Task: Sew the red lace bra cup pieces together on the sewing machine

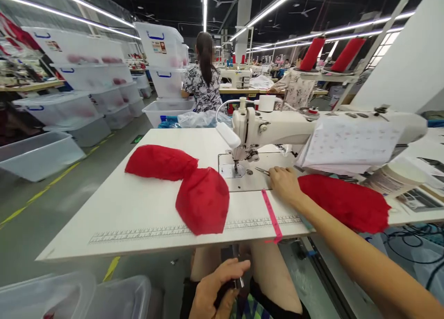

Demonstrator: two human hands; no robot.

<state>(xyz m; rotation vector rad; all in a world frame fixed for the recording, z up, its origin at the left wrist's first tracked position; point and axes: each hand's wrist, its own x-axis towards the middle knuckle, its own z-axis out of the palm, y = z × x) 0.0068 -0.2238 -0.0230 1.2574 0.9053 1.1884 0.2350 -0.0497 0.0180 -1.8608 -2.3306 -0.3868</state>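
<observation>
My right hand point(285, 184) rests on the sewing machine's bed with its fingers closed over a pair of thread snips point(262, 171), whose metal tips point left toward the needle area. Below the table's front edge, over the lap, my left hand point(218, 286) is curled around something dark with a shiny end, too hidden to name. Left of the needle lie two red fabric pieces, a rounded one point(204, 201) touching a longer one point(159, 162). Another red fabric piece point(347, 202) lies right of my right wrist, partly behind the forearm. The white sewing machine point(274, 124) stands behind the hands.
A printed ruler point(138, 234) and a pink tape strip point(271, 215) mark the white table point(114, 208). Paper sheets point(350, 140) hang on the machine. Red thread cones point(312, 54) stand behind. Stacked plastic bins point(74, 110) line the left aisle; a person point(205, 78) sits ahead.
</observation>
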